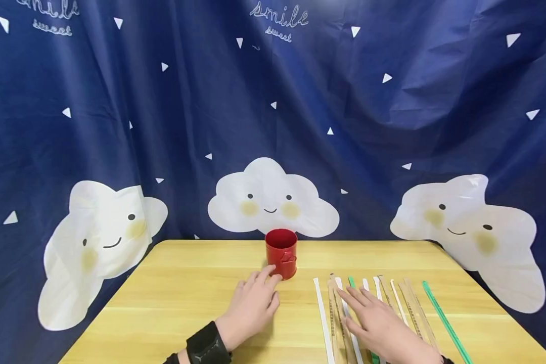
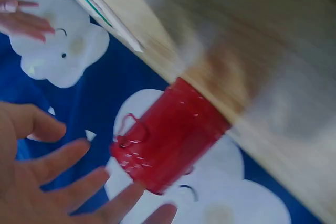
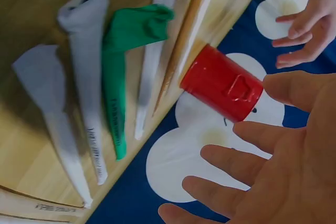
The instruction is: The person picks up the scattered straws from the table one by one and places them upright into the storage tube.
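A red tin cup [image 1: 281,258] with a heart-shaped detail on its side stands upright at the back middle of the table. My left hand [image 1: 252,306] hovers just in front of it, fingers loosely spread and holding nothing. In the left wrist view, the fingertips overlap the edge of the cup [image 2: 168,140]. Over a row of paper-wrapped straws, my right hand [image 1: 382,323] reaches with its fingers extended, gripping none. The row has white straws [image 1: 324,321], brown ones and a green one [image 1: 447,323] at the far right. Another green wrapper [image 3: 114,87] is folded over at one end.
The light wooden table [image 1: 173,283] ends at the back against a dark blue curtain [image 1: 186,101] printed with white smiling clouds. A black band [image 1: 208,345] wraps my left wrist. The straws lie side by side on the right half of the table.
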{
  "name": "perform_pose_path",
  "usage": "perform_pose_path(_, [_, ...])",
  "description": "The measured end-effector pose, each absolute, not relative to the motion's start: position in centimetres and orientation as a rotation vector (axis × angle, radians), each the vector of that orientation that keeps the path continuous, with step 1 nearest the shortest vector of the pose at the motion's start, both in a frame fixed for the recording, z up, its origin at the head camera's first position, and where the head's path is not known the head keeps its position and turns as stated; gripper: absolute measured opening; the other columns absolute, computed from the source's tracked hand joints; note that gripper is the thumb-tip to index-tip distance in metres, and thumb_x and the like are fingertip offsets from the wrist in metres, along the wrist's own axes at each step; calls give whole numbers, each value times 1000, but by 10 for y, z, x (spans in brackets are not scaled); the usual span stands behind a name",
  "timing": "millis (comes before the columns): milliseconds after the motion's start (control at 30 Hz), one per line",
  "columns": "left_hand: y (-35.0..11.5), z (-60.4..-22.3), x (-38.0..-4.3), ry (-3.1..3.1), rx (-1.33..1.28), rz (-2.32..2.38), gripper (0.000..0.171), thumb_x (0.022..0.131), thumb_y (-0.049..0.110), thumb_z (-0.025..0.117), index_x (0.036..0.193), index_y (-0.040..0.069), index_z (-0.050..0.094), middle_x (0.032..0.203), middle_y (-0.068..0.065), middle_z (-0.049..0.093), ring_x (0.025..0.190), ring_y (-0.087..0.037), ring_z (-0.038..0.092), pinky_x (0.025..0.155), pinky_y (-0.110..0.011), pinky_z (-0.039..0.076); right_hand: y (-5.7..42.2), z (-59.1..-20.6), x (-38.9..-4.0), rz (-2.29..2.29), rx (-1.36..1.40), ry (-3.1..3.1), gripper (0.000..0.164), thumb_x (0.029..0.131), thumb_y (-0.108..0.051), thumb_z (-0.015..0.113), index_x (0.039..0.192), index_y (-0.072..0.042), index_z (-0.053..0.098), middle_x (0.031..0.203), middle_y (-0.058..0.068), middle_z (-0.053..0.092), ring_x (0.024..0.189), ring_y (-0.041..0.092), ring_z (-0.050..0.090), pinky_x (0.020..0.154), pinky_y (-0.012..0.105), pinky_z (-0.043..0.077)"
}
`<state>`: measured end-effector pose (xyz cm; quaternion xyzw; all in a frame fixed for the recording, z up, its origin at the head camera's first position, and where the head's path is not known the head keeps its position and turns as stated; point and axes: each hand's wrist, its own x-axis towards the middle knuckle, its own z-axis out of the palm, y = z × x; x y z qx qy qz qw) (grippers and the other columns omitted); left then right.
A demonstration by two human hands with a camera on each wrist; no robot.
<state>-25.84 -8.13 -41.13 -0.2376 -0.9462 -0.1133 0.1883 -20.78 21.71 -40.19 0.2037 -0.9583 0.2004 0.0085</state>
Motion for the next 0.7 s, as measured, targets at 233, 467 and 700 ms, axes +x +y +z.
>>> perform_pose_path(233, [-93, -418, -290, -2532, -579, -614, 64, 92, 23, 68, 150, 11, 43, 152, -18, 42, 129, -39, 50, 92, -61, 53, 225, -409, -210, 604, 597, -2989, 57, 99, -36, 64, 147, -8, 52, 150, 21, 50, 138, 54, 39, 103, 73, 37])
perform_pose_path(467, [-93, -431, -323, -2522, -584, -923, 95, 88, 25, 81, 157, 2, 20, 154, -25, 29, 135, -44, 44, 108, -59, 43, 227, -407, -209, 601, 594, -2998, 54, 97, -27, 69, 145, -7, 54, 144, 22, 54, 132, 51, 48, 101, 69, 42])
perform_pose_path(700, [-87, -436, -348, -2522, -454, -1426, 108, 85, 22, 84, 158, 2, 6, 156, -31, 17, 139, -51, 36, 110, -65, 37, 230, -410, -208, 576, 638, -2982, 52, 95, -22, 70, 143, -6, 56, 139, 22, 58, 124, 46, 56, 95, 63, 49])
